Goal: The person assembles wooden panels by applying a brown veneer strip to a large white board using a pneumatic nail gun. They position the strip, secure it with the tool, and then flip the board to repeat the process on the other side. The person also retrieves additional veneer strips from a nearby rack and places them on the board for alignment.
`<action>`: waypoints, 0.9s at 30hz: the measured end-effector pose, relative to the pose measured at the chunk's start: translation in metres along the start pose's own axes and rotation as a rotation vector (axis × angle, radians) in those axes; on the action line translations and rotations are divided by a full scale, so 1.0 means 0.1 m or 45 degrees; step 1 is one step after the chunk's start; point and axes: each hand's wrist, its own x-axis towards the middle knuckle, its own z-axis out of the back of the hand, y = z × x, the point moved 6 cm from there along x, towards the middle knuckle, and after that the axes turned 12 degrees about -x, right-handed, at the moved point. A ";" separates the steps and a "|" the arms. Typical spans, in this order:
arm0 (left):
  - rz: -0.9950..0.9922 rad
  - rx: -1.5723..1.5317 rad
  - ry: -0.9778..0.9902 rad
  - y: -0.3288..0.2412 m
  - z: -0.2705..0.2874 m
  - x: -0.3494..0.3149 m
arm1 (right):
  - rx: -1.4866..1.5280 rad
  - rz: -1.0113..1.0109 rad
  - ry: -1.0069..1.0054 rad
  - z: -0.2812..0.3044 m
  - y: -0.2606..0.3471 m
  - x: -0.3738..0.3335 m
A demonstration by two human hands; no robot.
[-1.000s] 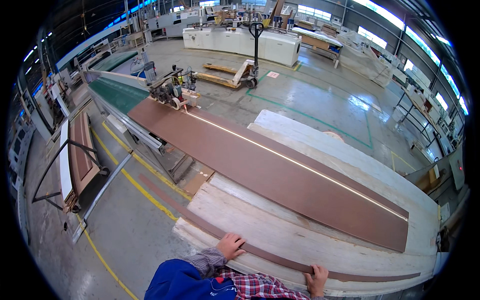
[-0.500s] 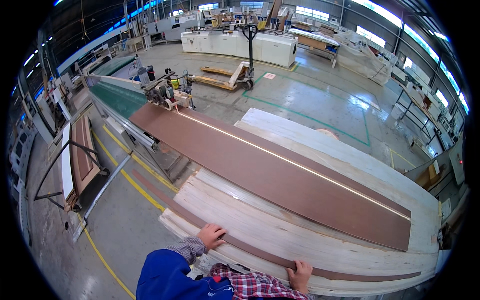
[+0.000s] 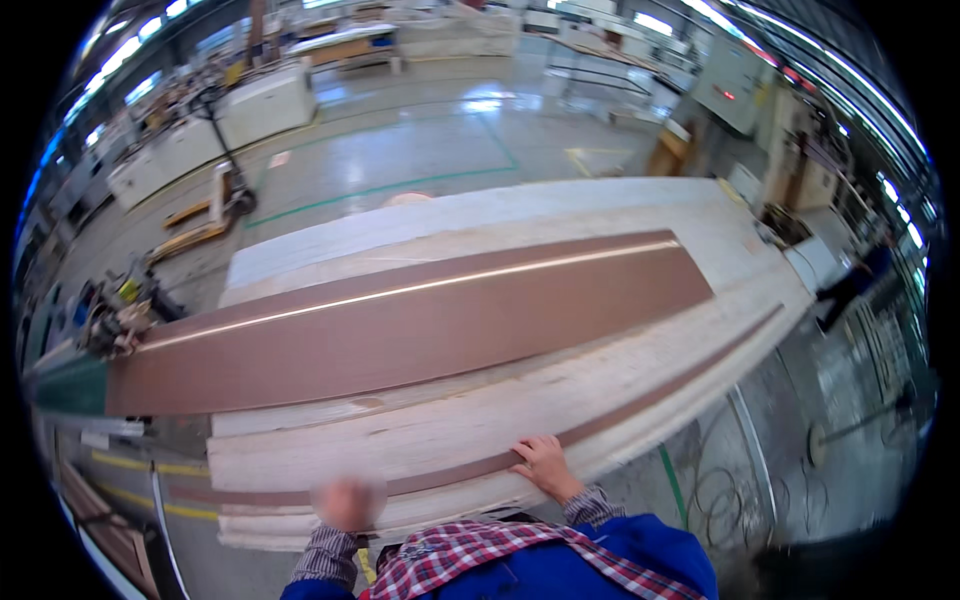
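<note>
Right hand [image 3: 545, 467] part-curled over thin brown strip [image 3: 450, 474], fingers touching; firm grip or light rest, cannot tell. Left hand [image 3: 348, 503] blurred, at the strip; hold unclear. Strip lies along near side of pale table [image 3: 340, 456], left end jutting past table's edge. Likely best kept flat, hands spread, overhang watched for sag. Room to shift: tabletop between strip and wide brown panel [image 3: 420, 330]

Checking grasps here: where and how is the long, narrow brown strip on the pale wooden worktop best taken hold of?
The brown strip is probably best gripped across its narrow width at two spread spots, from above and the near side: it lies flat along the near edge of the worktop, and its length favours two-point support.
</note>
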 end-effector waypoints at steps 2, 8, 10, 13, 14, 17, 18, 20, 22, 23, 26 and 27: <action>0.022 -0.033 0.016 -0.09 -0.03 0.02 | -0.022 -0.023 -0.003 0.01 -0.14 -0.05; -0.004 -0.143 0.100 -0.56 -0.37 0.34 | 0.005 -0.047 -0.016 0.13 -0.74 -0.14; 0.011 -0.243 0.116 -0.66 -0.53 0.34 | 0.051 -0.024 -0.045 0.19 -0.87 -0.19; -0.026 -0.190 0.175 -0.76 -0.86 0.35 | 0.089 -0.080 0.131 0.18 -1.05 -0.20; -0.076 -0.203 0.153 -0.79 -0.96 0.38 | 0.073 -0.157 0.223 0.17 -1.11 -0.20; -0.147 -0.219 0.119 -0.84 -1.07 0.39 | 0.085 -0.292 0.179 0.21 -1.09 0.01; -0.165 -0.226 0.129 -0.86 -1.05 0.39 | 0.082 -0.140 0.074 0.27 -0.96 0.08; -0.155 -0.215 0.152 -0.87 -0.92 0.41 | 0.297 -0.153 0.134 0.15 -0.74 0.31; -0.091 -0.232 0.227 -0.73 -0.72 0.49 | 0.469 -0.189 0.173 0.00 -0.44 0.51; 0.081 -0.234 0.215 -0.57 -0.59 0.53 | 0.532 -0.215 0.188 -0.09 -0.29 0.59; 0.435 -0.263 -0.144 0.12 -0.10 0.61 | 0.951 -0.418 0.189 -0.38 0.04 0.89; 0.410 -0.295 -0.503 0.39 0.16 0.58 | 1.126 -0.580 0.210 -0.48 0.11 0.93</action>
